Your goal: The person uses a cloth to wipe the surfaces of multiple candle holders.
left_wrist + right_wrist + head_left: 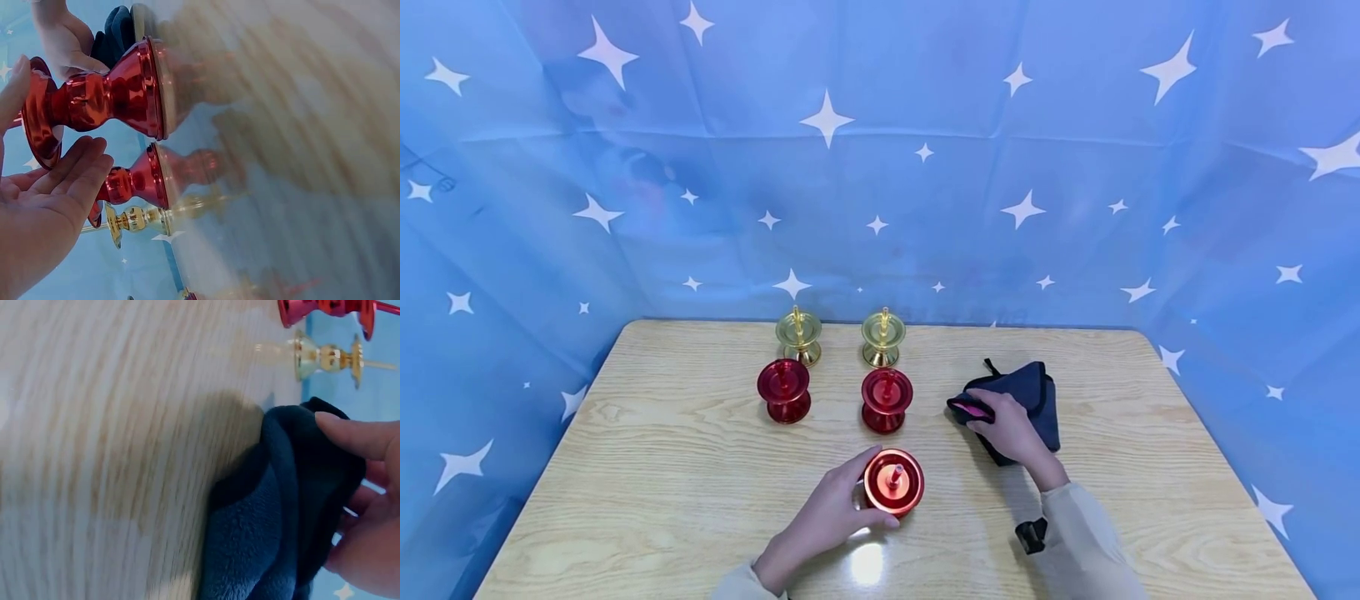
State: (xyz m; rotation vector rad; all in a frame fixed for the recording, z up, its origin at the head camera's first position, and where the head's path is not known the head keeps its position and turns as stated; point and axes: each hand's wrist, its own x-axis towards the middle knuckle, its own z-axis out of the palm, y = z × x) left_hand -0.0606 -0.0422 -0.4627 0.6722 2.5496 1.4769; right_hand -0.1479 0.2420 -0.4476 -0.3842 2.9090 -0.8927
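Note:
A shiny red candle holder (893, 483) with a dished top and a central pin stands upright on the table. My left hand (835, 504) has its thumb and fingers on either side of the dish, holding it by the rim; a gap shows between palm and holder. In the left wrist view the red holder (128, 87) rests on its flared base. My right hand (1009, 423) grips the near left end of a dark blue fleecy cloth (1030, 387), where a bit of pink shows. In the right wrist view the thumb lies over the cloth (250, 544).
Two more red candle holders (784, 390) stand beyond my left hand, with two gold candle holders (882, 335) behind them near the table's far edge. A blue star-patterned curtain (925, 225) surrounds the wooden table (662, 475). A black strap (1031, 535) hangs by my right wrist.

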